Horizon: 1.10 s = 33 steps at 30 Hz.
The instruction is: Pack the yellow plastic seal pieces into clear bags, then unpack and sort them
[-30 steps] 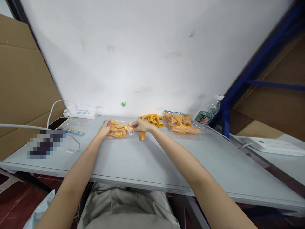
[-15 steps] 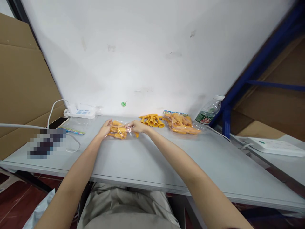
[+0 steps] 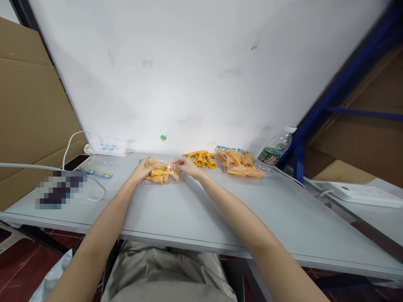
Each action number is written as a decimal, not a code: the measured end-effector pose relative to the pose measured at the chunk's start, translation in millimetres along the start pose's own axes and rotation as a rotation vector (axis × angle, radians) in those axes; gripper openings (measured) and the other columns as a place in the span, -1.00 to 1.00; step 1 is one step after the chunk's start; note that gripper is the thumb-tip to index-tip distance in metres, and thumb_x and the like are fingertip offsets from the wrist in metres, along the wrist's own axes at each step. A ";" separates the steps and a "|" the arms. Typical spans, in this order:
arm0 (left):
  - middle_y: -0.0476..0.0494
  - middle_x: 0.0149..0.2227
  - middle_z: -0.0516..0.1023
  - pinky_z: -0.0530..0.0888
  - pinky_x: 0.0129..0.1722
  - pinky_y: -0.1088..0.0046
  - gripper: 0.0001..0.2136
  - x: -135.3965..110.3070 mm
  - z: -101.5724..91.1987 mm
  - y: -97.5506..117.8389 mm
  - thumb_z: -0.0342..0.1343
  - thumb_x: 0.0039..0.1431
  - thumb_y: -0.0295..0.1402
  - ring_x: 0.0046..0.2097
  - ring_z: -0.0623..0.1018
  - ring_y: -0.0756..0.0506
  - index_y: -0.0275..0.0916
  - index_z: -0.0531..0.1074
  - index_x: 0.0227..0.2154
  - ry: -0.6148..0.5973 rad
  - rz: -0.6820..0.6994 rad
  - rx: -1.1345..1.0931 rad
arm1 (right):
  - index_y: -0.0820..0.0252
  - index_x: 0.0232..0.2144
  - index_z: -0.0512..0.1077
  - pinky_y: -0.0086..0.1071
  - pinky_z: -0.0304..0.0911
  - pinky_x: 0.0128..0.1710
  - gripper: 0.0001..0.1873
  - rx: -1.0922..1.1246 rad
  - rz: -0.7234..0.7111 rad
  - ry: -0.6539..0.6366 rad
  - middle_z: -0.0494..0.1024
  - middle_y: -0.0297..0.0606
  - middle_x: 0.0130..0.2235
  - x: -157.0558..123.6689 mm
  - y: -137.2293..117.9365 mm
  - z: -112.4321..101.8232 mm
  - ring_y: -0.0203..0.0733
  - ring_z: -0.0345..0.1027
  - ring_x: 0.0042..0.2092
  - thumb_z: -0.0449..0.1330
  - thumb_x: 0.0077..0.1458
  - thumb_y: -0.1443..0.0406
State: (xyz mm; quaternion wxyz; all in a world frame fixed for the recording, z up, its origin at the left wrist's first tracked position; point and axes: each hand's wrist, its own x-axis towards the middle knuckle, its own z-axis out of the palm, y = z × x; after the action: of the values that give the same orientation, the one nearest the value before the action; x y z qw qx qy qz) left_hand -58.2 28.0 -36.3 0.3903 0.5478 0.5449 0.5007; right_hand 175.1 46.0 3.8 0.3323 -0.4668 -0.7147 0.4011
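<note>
Nudged rightward, bag lies crosswise between the hands, left hand spread flat on it, right hand pinching its end.

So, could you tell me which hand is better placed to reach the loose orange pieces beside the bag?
Probably the right hand: it sits at the right end of the clear bag, just beside the loose orange pieces, while the left hand is at the bag's other end.
</note>
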 end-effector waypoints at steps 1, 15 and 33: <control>-0.31 0.25 0.29 0.29 0.21 0.26 -0.31 0.6 -0.2 -0.7 0.32 -0.06 -0.17 0.24 0.33 -0.24 -0.23 0.29 0.16 0.006 -0.002 -0.007 | 0.27 -0.41 0.47 -0.51 0.29 -0.36 -0.96 -0.019 0.059 0.018 0.58 -0.26 -0.35 -1.6 0.4 -2.4 -0.31 0.41 -0.34 0.22 0.01 0.39; -0.32 0.18 0.38 0.34 0.17 0.26 -0.39 0.6 1.2 -1.6 0.30 -0.02 -0.28 0.18 0.40 -0.23 -0.25 0.32 0.14 0.036 -0.009 -0.007 | 0.23 -0.66 0.40 -0.44 0.07 -0.46 -0.66 -0.353 0.075 -0.396 0.30 -0.42 -0.66 -8.1 -0.1 -27.3 -0.35 0.15 -0.52 0.25 -0.04 0.11; -0.27 0.06 0.50 0.44 0.05 0.27 -0.42 3.0 -1.2 -6.9 0.30 -0.06 -0.29 0.05 0.52 -0.20 -0.24 0.37 0.09 0.061 0.000 0.017 | 0.18 -0.45 0.62 -0.32 0.27 -0.10 -0.76 0.001 -0.001 -0.545 0.55 -0.29 -0.33 -23.9 6.1 -52.9 -0.22 0.38 -0.22 0.38 -0.29 0.22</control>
State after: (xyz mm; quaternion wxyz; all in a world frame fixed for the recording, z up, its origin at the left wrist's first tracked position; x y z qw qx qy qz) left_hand -61.0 31.5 -42.4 0.3687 0.5355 0.5608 0.5126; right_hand 230.8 39.2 20.2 0.1282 -0.3409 -0.7778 0.5122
